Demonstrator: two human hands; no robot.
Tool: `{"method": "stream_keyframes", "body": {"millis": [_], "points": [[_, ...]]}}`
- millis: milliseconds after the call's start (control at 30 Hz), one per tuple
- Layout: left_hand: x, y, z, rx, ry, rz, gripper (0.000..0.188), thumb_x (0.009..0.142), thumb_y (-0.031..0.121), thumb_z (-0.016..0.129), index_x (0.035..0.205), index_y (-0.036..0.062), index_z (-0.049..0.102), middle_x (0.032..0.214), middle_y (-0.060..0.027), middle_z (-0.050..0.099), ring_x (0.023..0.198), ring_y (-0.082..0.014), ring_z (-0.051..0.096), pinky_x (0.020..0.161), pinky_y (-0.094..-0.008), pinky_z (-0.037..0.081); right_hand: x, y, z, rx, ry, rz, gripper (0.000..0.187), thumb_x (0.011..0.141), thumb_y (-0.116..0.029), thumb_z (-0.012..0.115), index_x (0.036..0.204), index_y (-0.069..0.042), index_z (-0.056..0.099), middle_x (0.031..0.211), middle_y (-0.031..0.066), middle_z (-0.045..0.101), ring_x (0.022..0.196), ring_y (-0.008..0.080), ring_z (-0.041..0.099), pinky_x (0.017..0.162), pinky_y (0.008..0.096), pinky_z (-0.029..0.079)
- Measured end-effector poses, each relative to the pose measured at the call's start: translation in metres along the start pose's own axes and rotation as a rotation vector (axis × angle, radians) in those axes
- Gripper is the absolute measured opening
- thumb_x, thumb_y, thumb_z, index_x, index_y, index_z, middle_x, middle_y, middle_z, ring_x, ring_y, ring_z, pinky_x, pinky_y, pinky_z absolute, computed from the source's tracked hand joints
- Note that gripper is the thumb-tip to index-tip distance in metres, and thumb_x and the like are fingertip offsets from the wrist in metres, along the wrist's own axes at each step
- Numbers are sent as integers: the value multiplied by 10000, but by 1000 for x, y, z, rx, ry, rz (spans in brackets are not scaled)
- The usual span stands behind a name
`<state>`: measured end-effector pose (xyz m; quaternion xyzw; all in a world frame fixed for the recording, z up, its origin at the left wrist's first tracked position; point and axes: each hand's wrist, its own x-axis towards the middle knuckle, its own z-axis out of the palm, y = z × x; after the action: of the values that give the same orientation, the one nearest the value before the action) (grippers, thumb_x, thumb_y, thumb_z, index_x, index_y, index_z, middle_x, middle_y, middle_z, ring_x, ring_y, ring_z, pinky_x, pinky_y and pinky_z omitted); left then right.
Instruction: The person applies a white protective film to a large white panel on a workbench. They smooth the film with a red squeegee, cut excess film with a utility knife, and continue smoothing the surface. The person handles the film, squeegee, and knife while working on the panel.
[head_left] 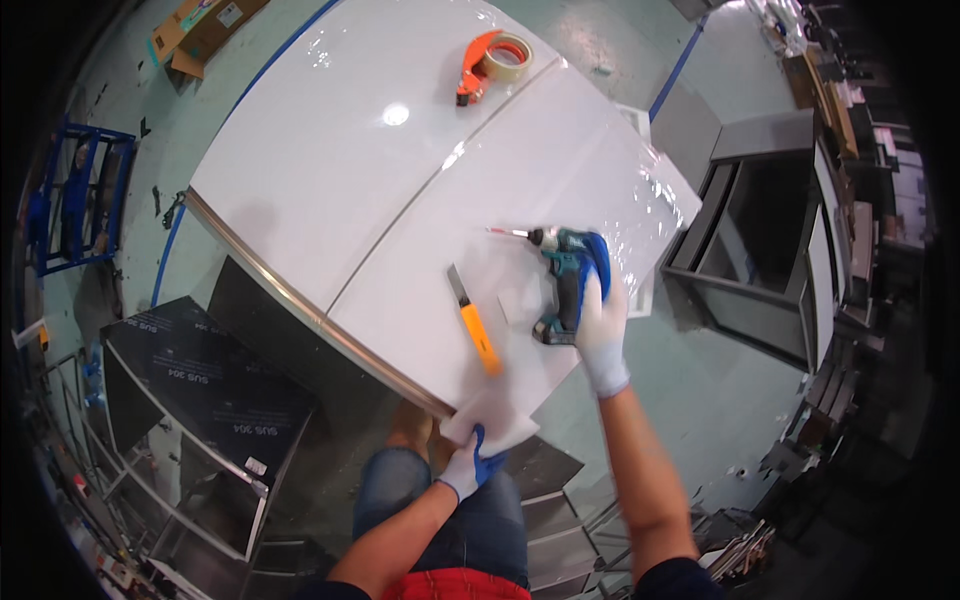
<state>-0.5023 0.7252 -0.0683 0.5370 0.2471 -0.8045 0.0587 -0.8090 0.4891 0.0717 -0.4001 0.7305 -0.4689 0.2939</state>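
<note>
My right hand [602,320], in a white and blue glove, grips a teal cordless drill [562,275] that lies on the white panel [330,170], its bit pointing left. My left hand [470,465], also gloved, pinches the near corner of a clear film sheet [500,405] that covers the panel's right half. Between the two hands lies an orange utility knife [474,322] with its blade out, touched by neither hand.
An orange tape dispenser [492,60] sits at the panel's far edge. A metal edge strip [300,305] runs along the panel's left side. Dark metal cabinets stand at the left [200,400] and right [770,240]. A cardboard box [200,30] lies on the floor, a blue rack [75,195] far left.
</note>
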Motion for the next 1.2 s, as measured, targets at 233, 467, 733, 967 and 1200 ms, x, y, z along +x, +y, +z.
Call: {"method": "stream_keyframes", "body": {"millis": [233, 467, 733, 967, 1200], "points": [[-2, -8, 13, 76, 84, 14, 547, 1171, 390, 649, 1622, 96, 548, 1447, -115, 682, 1256, -322, 727, 1048, -516, 636, 357, -40, 92, -1044, -218, -620, 508, 1066, -170, 682, 1571, -159, 634, 1407, 158, 739, 1231, 442, 714, 1099, 448, 563], [-6, -16, 11, 864, 189, 233, 532, 1181, 392, 622, 1440, -68, 684, 1330, -176, 767, 1173, -287, 766, 1057, -414, 594, 442, -54, 147, -1504, -677, -305, 401, 979, -194, 718, 1380, -183, 719, 1273, 166, 767, 1224, 394, 714, 1038, 468, 572], [25, -31, -2, 855, 197, 677, 530, 1023, 434, 816, 1275, -28, 755, 1201, -267, 812, 1150, -434, 783, 998, -508, 601, 333, -81, 68, -1144, -467, -399, 253, 972, -157, 792, 1161, -26, 684, 947, 174, 725, 889, 297, 741, 813, 413, 569], [30, -33, 9, 707, 400, 778, 662, 1017, 471, 817, 1440, -11, 658, 1304, -249, 794, 1247, -427, 749, 1053, -503, 578, 102, -117, -20, -50, -455, 250, 344, 1013, -75, 697, 1325, 67, 672, 1170, 78, 735, 995, 146, 709, 905, 300, 578], [-1, -39, -7, 642, 783, 1410, 681, 1097, 292, 711, 1615, -67, 453, 1313, -251, 768, 1220, -426, 747, 1067, -464, 584, -111, -64, -85, 367, -499, 741, 539, 1049, -89, 664, 1546, 98, 575, 1318, 171, 750, 1108, 230, 765, 953, 332, 619]]}}
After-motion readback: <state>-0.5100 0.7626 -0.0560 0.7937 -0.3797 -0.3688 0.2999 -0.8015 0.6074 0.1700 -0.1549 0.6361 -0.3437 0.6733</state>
